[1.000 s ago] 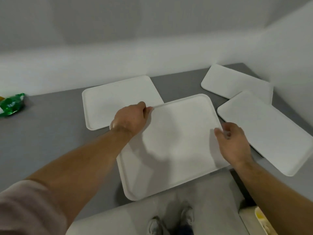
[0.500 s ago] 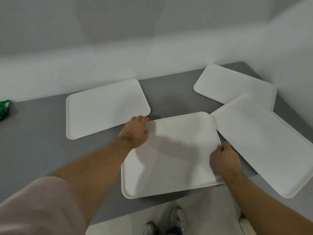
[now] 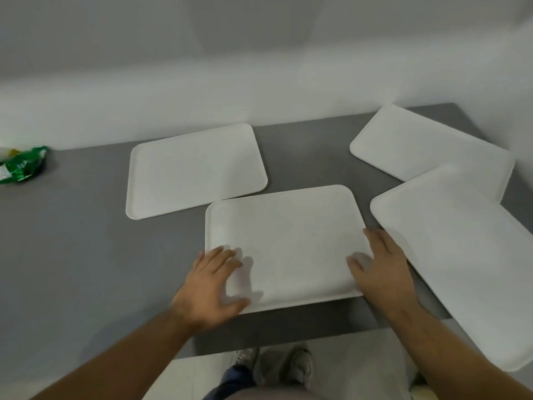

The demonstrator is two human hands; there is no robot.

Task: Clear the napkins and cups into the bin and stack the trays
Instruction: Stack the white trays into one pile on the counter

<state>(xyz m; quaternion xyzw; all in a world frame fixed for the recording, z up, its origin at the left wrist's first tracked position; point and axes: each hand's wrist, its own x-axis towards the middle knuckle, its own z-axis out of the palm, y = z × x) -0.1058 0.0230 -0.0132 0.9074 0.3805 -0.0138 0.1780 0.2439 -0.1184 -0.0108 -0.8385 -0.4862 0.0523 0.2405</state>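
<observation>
Several white trays lie flat on the grey table (image 3: 86,255). The nearest tray (image 3: 288,243) sits in front of me, square to the table's front edge. My left hand (image 3: 210,287) hovers with spread fingers over its near left corner. My right hand (image 3: 380,264) is spread at its right edge. Neither hand grips anything. A second tray (image 3: 196,171) lies behind and to the left. A third tray (image 3: 427,148) lies at the back right, and a fourth tray (image 3: 467,255) on the right overlaps it and overhangs the table's front edge.
A crumpled green wrapper (image 3: 20,166) lies at the table's far left by the white wall. The walls close off the back and right of the table. My shoes (image 3: 274,365) show on the pale floor below the front edge.
The nearest tray was held by both hands and has been set down flat and let go. Both hands have drawn back toward me with fingers spread.
</observation>
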